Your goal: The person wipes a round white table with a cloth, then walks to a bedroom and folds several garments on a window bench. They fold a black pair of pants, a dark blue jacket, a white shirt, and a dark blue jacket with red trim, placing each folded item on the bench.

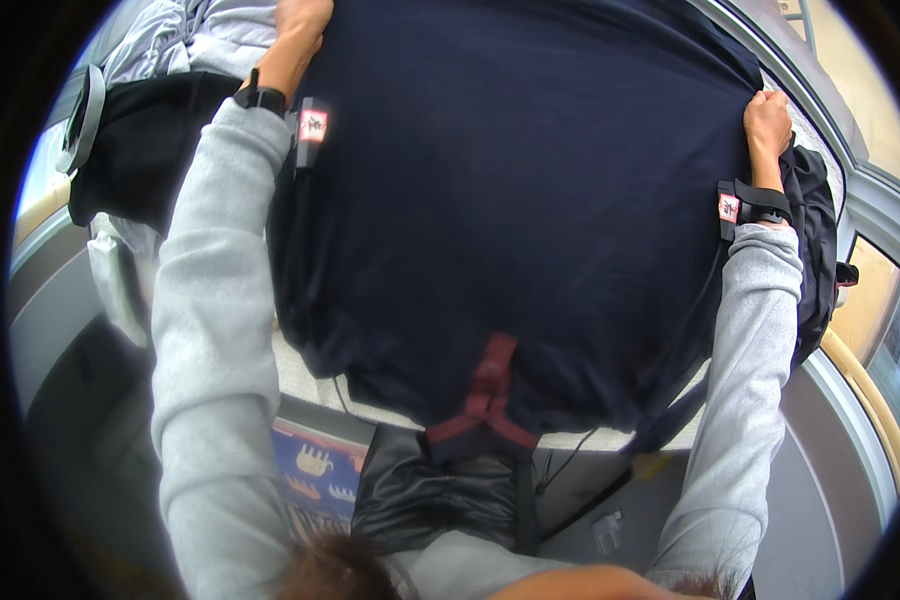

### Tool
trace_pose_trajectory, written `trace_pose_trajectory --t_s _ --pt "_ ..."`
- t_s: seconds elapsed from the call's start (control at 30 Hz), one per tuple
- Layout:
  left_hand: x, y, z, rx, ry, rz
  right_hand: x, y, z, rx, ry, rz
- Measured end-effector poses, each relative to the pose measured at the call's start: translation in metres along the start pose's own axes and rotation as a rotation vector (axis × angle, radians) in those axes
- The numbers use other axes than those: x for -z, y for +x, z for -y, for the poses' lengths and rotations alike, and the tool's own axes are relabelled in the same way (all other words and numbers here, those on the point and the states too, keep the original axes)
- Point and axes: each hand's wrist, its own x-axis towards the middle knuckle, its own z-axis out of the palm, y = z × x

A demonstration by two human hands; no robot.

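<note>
A dark navy garment [510, 187] with a red-trimmed collar or placket at its near edge is spread over a light-coloured padded surface [307, 386] in front of me. My right hand [768, 124] is closed on the garment's far right edge, where the fabric pulls into creases. At the top left, my left hand [304, 22] lies at the garment's far left edge; its fingers are partly cut off by the picture's rim, so its grip is not clear. Both wrists wear black straps with small devices, and cables run down from them.
Light grey-lavender clothing [217, 37] and a black garment [150, 142] lie at the left. A shiny black bag or jacket [814, 225] sits beyond my right forearm. A white plastic packet [112, 285] hangs at the left. Below the near edge is a blue patterned item [315, 465].
</note>
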Motion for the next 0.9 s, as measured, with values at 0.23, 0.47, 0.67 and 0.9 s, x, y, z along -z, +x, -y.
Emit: trace_pose_trajectory --t_s 0.23,0.47,0.67,0.9 --pt "0.076 -0.059 0.004 -0.403 0.222 0.053 0.049 -0.064 0.029 0.426 0.329 -0.091" --pt "0.138 -0.166 0.066 -0.538 0.689 0.169 0.098 -0.210 0.038 0.697 0.538 0.248" --pt "0.150 -0.173 0.104 -0.174 0.303 0.251 0.094 -0.188 -0.048 0.710 0.008 -0.088" --pt "0.320 -0.178 0.104 0.383 -0.774 0.133 0.035 -0.132 -0.156 0.288 0.122 0.027"
